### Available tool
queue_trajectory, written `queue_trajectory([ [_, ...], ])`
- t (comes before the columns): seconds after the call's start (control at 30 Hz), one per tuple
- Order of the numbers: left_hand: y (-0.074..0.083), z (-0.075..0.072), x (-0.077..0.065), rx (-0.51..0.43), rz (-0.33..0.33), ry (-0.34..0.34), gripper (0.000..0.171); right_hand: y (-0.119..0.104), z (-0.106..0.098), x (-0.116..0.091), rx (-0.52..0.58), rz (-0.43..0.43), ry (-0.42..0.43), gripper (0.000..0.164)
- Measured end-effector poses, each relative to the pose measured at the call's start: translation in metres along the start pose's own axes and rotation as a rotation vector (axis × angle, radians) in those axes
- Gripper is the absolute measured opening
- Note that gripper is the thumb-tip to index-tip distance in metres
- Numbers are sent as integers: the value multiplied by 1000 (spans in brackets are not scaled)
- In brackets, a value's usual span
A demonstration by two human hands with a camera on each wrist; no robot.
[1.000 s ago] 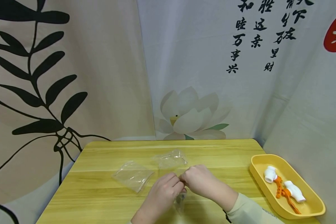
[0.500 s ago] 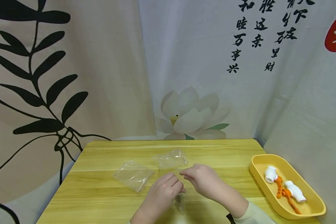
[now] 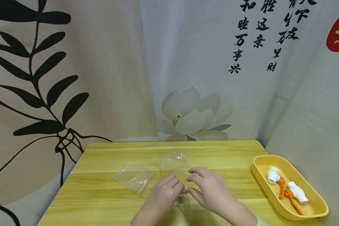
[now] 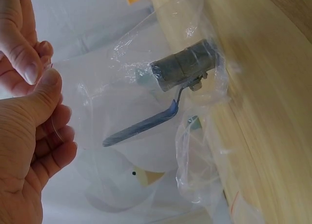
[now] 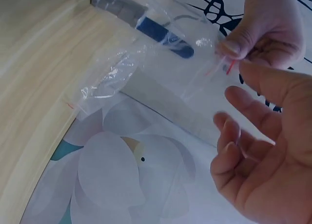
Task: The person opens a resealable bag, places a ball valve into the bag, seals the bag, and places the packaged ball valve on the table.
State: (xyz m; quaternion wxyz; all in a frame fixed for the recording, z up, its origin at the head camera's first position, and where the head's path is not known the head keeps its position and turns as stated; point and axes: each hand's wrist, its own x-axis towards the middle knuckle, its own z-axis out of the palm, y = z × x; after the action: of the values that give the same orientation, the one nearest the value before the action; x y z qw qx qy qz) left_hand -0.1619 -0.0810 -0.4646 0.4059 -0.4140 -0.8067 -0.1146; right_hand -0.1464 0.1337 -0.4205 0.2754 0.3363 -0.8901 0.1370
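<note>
My left hand (image 3: pixel 164 194) pinches the top edge of a clear zip bag (image 4: pixel 114 83) between thumb and fingers. Inside the bag hangs a grey metal ball valve (image 4: pixel 187 63) with a blue lever handle (image 4: pixel 141 129), low over the table. My right hand (image 3: pixel 212 191) is just to the right, fingers spread and loosely bent, its thumb tip right at the left fingertips. In the right wrist view a red strip (image 5: pixel 231 66) on the bag's edge shows by the left thumb. From the head view, the left hand mostly hides the valve.
Two clear plastic bags lie on the wooden table (image 3: pixel 101 194): one flat bag (image 3: pixel 134 177) at the left, one crumpled bag (image 3: pixel 173 160) behind the hands. A yellow tray (image 3: pixel 261 182) at the right holds white fittings (image 3: pixel 298 193) with orange handles (image 3: pixel 292 202). A printed curtain hangs behind.
My right hand has let go of the bag's top edge, drawn slightly right and spread its fingers. The left hand keeps its pinch in nearly the same place.
</note>
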Motion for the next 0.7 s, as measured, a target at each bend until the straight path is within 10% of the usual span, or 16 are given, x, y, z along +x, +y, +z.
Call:
queue_trajectory([
  [0.7,0,-1,0,14,-40,30,21,-2,17,-7,39,89,38,14],
])
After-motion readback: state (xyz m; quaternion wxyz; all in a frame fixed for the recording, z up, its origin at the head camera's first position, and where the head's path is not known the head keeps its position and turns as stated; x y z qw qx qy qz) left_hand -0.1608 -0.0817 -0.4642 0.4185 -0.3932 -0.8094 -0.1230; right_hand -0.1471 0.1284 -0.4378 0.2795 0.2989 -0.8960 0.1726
